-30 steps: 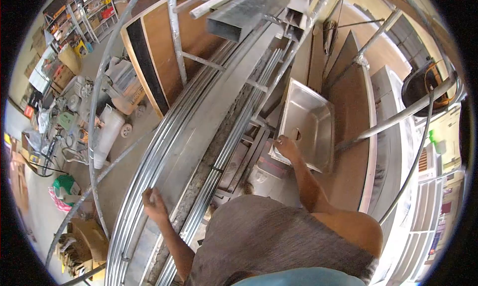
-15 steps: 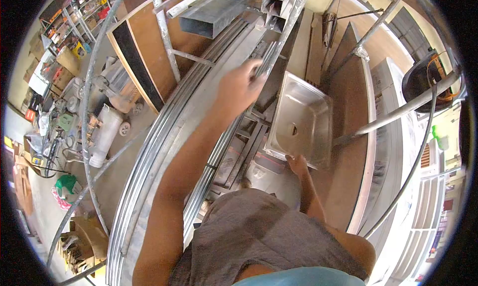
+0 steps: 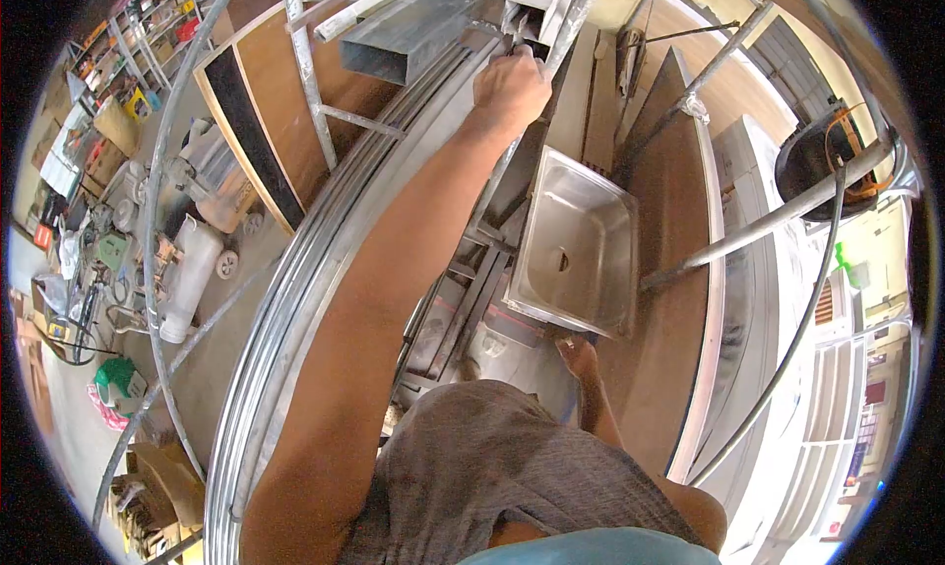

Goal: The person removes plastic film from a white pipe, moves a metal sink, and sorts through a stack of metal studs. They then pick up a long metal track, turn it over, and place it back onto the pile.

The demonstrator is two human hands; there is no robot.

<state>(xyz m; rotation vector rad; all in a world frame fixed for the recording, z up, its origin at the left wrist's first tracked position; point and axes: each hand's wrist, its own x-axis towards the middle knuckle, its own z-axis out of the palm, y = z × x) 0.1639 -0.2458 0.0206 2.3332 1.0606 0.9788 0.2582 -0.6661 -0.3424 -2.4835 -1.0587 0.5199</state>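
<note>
My left hand [image 3: 512,88] reaches far forward and is closed at the slanted metal pole [image 3: 576,19]. Its back faces me, and the fingers curl over the far side, partly hidden. A stainless steel sink [image 3: 591,240] stands tilted between the metal framework and a brown board, its basin and drain hole facing me. Just below the sink's near edge is my right hand [image 3: 581,358], a small gap away from it. Its fingers are curled in, and whatever may be inside them is hidden.
Long metal tubes [image 3: 266,368] run along my left side. A wide rectangular metal channel [image 3: 394,58] juts out above them. The brown board [image 3: 660,181] stands at right, crossed by a thick pole [image 3: 748,225]. A black bucket [image 3: 817,176] hangs farther right. Tools and a tank [image 3: 192,270] cover the left floor.
My left hand has moved forward and up to the pole and closed. My right hand has come away from the sink's near edge and curled in. The view has shifted slightly.
</note>
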